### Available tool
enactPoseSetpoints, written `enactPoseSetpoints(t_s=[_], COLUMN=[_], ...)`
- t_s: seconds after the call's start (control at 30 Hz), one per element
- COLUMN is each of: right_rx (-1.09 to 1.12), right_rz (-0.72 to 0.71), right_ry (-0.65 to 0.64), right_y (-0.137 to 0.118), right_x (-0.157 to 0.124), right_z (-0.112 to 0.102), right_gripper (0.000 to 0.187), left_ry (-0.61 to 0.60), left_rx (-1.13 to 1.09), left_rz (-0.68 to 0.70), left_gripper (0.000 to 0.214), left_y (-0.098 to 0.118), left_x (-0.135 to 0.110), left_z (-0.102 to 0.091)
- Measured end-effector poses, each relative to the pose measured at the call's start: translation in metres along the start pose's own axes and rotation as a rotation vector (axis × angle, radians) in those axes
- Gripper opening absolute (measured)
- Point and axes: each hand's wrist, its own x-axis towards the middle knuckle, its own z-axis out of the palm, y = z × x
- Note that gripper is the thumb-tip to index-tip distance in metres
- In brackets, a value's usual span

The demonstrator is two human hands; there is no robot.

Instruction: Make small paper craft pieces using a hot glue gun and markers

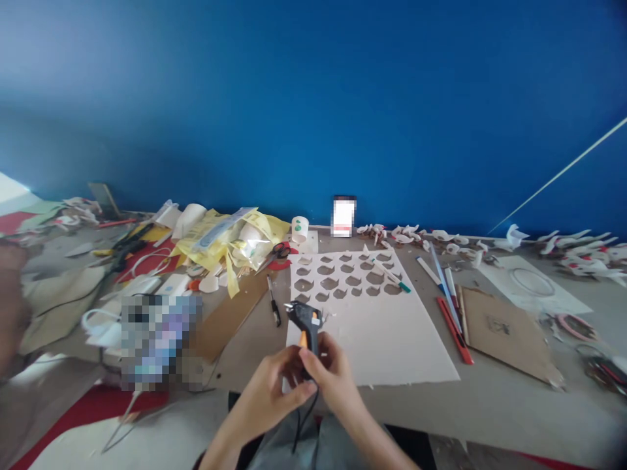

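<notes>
Both hands grasp the glue gun (304, 318), at 7 o'clock of the white sheet (392, 339): my left hand (267, 395) pinches its grip, my right hand (336, 378) wraps it. At 11 o'clock, a paper cup (300, 229), contents unseen; at 10 o'clock, a yellow bag (206, 245) holding white pieces.

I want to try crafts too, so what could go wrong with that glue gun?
The glue gun may be hot, and the left hand and right hand grip it close to the tip, so they could get burned. That tip sits by the edge of the white sheet, so glue might drip there. The cord hangs down below the hands and could snag.
</notes>
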Motion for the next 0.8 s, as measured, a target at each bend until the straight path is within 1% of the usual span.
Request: enactPoseSetpoints(t_s=[0.03, 0.1, 0.13, 0.2, 0.27, 0.33, 0.43, 0.5, 0.57, 0.67, 0.73, 0.8], right_rx=[-0.024, -0.08, -0.104, -0.141, -0.173, -0.195, -0.209, -0.218, -0.226, -0.271, -0.324, -0.402], right_rz=[-0.003, -0.006, 0.0, 0.011, 0.005, -0.006, -0.007, 0.017, 0.049, 0.037, -0.001, -0.058], right_ry=[-0.003, -0.02, -0.04, -0.078, -0.097, -0.107, -0.117, -0.137, -0.174, -0.227, -0.272, -0.301], right_y=[0.002, 0.004, 0.005, 0.005, 0.004, 0.004, 0.007, 0.01, 0.014, 0.015, 0.01, 0.0], right_x=[0.001, 0.002, 0.002, 0.001, 0.0, -0.001, 0.001, 0.003, 0.004, 0.003, 0.001, 0.0], right_z=[0.009, 0.023, 0.029, 0.04, 0.048, 0.055, 0.063, 0.067, 0.069, 0.066, 0.057, 0.04], right_gripper=[0.038, 0.036, 0.035, 0.033, 0.031, 0.031, 0.033, 0.037, 0.039, 0.034, 0.026, 0.02], left_ry=[0.09, 0.233, 0.263, 0.305, 0.324, 0.364, 0.44, 0.489, 0.543, 0.592, 0.59, 0.591], left_rx=[-0.079, -0.214, -0.25, -0.282, -0.289, -0.275, -0.185, -0.115, -0.087, -0.183, -0.3, -0.391], left_rz=[-0.03, -0.105, -0.151, -0.207, -0.226, -0.227, -0.225, -0.236, -0.257, -0.284, -0.296, -0.322], left_gripper=[0.029, 0.04, 0.042, 0.04, 0.036, 0.035, 0.032, 0.029, 0.03, 0.036, 0.038, 0.039], left_y=[-0.012, -0.035, -0.044, -0.057, -0.063, -0.063, -0.063, -0.064, -0.066, -0.069, -0.072, -0.074], left_x=[-0.007, -0.018, -0.023, -0.031, -0.038, -0.044, -0.05, -0.053, -0.056, -0.059, -0.059, -0.057], left_z=[0.006, 0.01, 0.009, 0.001, -0.009, -0.017, -0.022, -0.023, -0.024, -0.026, -0.028, -0.032])
